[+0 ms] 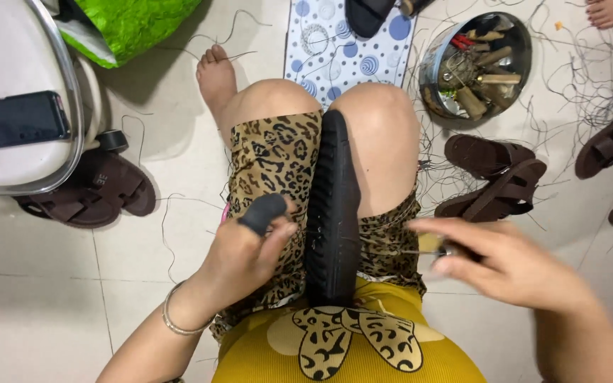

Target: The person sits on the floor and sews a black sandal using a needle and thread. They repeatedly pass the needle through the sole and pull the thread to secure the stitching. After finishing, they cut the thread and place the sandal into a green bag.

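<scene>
A black sandal sole (335, 213) stands on edge, clamped between my knees, its ridged tread facing up. My left hand (246, 248) rests against the sole's left side, with a dark rubber cap (262, 213) on one finger and thin thread pinched in its fingertips. My right hand (505, 262) is just right of the sole, closed on a small stitching tool (438, 250) with a yellowish handle. The tool's thin metal tip points left at the sole. A silver bangle (175, 323) circles my left wrist.
Brown sandals lie on the tiled floor at right (494, 177) and under the stool at left (101, 191). A round metal tin (477, 64) of tools sits ahead. A phone (15, 119) lies on the white stool. Loose thread is scattered about; another person's foot (611, 10) shows top right.
</scene>
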